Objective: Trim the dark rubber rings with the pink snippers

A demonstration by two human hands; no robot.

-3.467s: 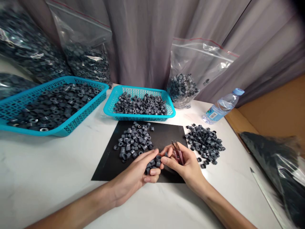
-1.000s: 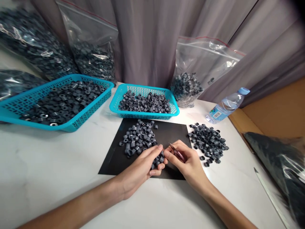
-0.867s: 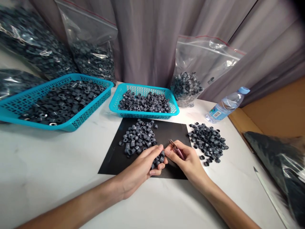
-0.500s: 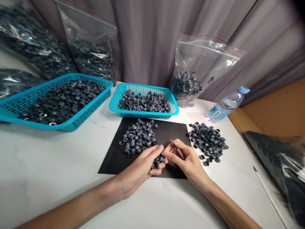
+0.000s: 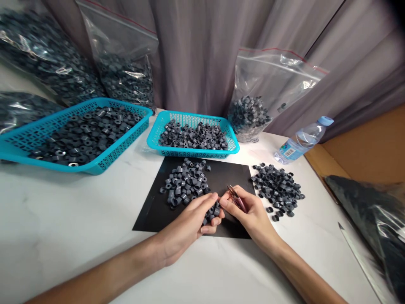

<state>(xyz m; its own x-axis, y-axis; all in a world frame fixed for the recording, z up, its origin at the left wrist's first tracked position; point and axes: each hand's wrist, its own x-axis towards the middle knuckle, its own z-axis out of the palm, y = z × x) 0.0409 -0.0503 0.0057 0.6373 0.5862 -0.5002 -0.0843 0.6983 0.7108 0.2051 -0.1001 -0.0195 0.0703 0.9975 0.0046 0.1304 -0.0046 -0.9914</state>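
Observation:
My left hand (image 5: 198, 213) is curled around several small dark grey ring-shaped plastic parts (image 5: 211, 214), with its thumb and fingertips meeting near my right fingers. In my right hand (image 5: 245, 207) lies a pair of tweezers (image 5: 236, 198), points up and away from me, gripped against the palm. My right thumb and forefinger pinch close to the left fingertips; whether a part sits between them is too small to tell. Beneath both hands is a black mat (image 5: 152, 215). A heap of the same grey parts (image 5: 186, 181) rests on the mat, just beyond my left hand.
Another pile of grey parts (image 5: 278, 188) lies right of the mat. Two blue baskets, a large one (image 5: 101, 164) and a smaller one (image 5: 193, 153), hold more. Zip bags (image 5: 253, 114) stand by the curtain. A water bottle (image 5: 300, 141) and a box (image 5: 370, 143) are at the right.
The whole view has shifted slightly, so everything sits a little further right. Both hands keep nearly the same pose, with the right fingertips slightly apart from the left ones.

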